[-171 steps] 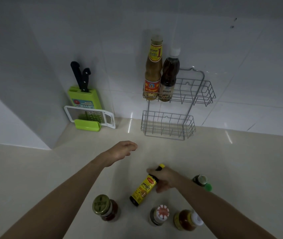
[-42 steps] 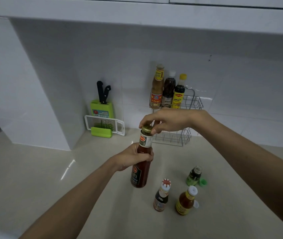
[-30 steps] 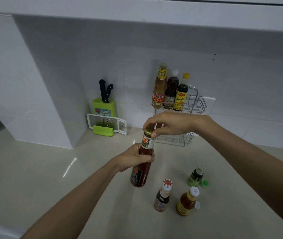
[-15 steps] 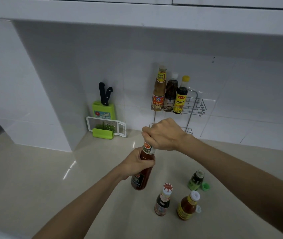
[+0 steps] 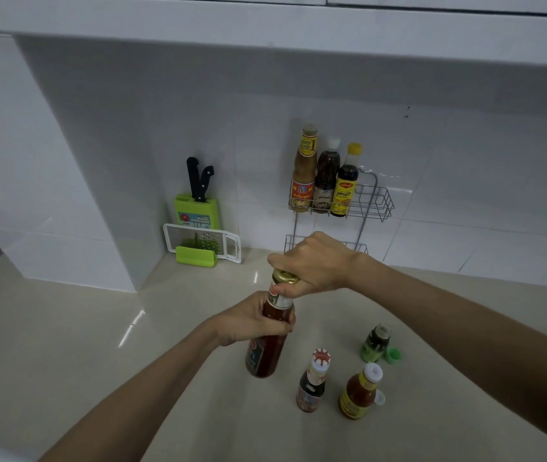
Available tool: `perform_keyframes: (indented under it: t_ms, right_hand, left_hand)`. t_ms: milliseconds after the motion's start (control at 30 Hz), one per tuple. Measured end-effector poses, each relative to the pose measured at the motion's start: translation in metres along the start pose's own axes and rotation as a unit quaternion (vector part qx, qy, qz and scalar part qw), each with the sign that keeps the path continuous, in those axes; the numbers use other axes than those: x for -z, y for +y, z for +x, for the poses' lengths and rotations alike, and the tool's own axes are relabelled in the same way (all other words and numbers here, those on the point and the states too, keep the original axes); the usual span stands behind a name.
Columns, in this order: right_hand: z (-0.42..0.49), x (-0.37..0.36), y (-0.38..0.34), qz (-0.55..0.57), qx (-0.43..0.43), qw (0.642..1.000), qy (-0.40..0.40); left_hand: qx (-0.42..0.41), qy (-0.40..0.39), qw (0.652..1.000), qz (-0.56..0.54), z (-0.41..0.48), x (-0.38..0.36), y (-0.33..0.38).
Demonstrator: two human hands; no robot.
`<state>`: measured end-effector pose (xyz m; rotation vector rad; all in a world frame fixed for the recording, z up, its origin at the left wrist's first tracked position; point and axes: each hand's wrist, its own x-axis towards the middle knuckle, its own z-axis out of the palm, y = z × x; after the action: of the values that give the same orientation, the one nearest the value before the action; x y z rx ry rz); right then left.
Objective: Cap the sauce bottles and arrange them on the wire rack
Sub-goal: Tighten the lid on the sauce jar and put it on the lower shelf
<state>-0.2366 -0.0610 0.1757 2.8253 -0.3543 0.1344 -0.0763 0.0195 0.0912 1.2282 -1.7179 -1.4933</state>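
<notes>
- The left hand wraps its fingers tightly round the shoulder of a tall glass sauce bottle filled with dark red sauce, holding it tilted above the glossy cream tabletop.
- The right hand covers the bottle's top, fingers clamped on the gold metal cap; whether the cap is fully seated is hard to tell.
- On the tabletop, near its front edge, stand three small bottles: one with a red-patterned white cap, an orange-red one with a ribbed white top, and a dark green one just beside a loose green cap.
- The thin chrome wire rack stands at the tabletop's back edge against smooth white tiles; its upper basket holds three slim capped bottles side by side.
</notes>
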Motion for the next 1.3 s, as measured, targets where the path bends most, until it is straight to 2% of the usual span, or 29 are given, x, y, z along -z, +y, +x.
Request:
perform_keyframes:
  t_ms: [100, 233, 300, 367, 467, 500, 533, 600, 633, 667, 700, 767, 867, 933, 1033, 1133, 1233, 1300]
  right_hand:
    - [0.003, -0.003, -0.013, 0.033, -0.115, 0.992, -0.028]
    - [0.009, -0.015, -0.036, 0.064, -0.326, 0.942, -0.043]
    - [0.011, -0.019, -0.042, 0.053, -0.348, 0.933, -0.075]
    - [0.009, -0.016, -0.040, 0.056, -0.339, 0.936, -0.069]
    - [-0.002, -0.013, -0.027, 0.040, -0.192, 0.981, -0.003]
    - [-0.005, -0.012, -0.025, 0.045, -0.161, 0.986, -0.005]
    - [-0.008, -0.014, -0.024, 0.047, -0.164, 0.985, 0.000]
    - [-0.006, -0.020, -0.032, 0.100, -0.285, 0.952, 0.048]
    - [-0.001, -0.022, -0.036, 0.142, -0.365, 0.918, 0.069]
    - [0.005, -0.024, -0.039, 0.183, -0.416, 0.887, 0.085]
    - [0.011, -0.024, -0.039, 0.203, -0.436, 0.872, 0.086]
    - [0.013, -0.020, -0.030, 0.233, -0.432, 0.867, 0.084]
    - [0.005, -0.012, -0.006, 0.282, -0.398, 0.868, 0.086]
    - [0.000, -0.010, 0.010, 0.306, -0.393, 0.863, 0.087]
    - [-0.005, -0.009, 0.025, 0.352, -0.412, 0.832, 0.120]
    - [-0.010, -0.016, 0.026, 0.438, -0.440, 0.768, 0.157]
    - [-0.016, -0.035, 0.023, 0.485, -0.424, 0.759, 0.095]
    - [-0.016, -0.052, 0.030, 0.515, -0.449, 0.726, 0.082]
  left_hand:
    - [0.014, 0.120, 0.992, -0.025, 0.006, -0.010, -0.014]
    - [0.042, 0.316, 0.948, -0.004, 0.014, -0.035, -0.019]
    - [0.037, 0.348, 0.936, 0.030, 0.015, -0.042, -0.020]
    - [0.045, 0.318, 0.947, 0.023, 0.015, -0.037, -0.023]
    - [0.026, 0.167, 0.986, 0.002, 0.009, -0.017, -0.023]
    - [0.023, 0.138, 0.990, 0.014, 0.009, -0.013, -0.021]
    - [0.026, 0.144, 0.989, 0.032, 0.010, -0.013, -0.018]
    - [0.030, 0.241, 0.968, 0.061, 0.016, -0.020, -0.012]
    - [0.025, 0.302, 0.950, 0.071, 0.021, -0.025, -0.011]
    - [0.018, 0.350, 0.934, 0.073, 0.025, -0.030, -0.010]
    - [0.009, 0.375, 0.925, 0.064, 0.027, -0.034, -0.008]
    - [0.004, 0.358, 0.933, 0.035, 0.032, -0.035, -0.003]
    - [0.015, 0.233, 0.972, 0.007, 0.032, -0.024, -0.007]
    - [0.049, 0.200, 0.978, 0.020, 0.031, -0.019, -0.020]
    - [0.075, 0.230, 0.970, 0.009, 0.035, -0.022, -0.038]
    - [0.067, 0.296, 0.953, -0.010, 0.049, -0.025, -0.042]
    - [0.068, 0.319, 0.945, 0.000, 0.066, -0.021, -0.046]
    - [0.070, 0.307, 0.949, 0.012, 0.080, -0.013, -0.047]
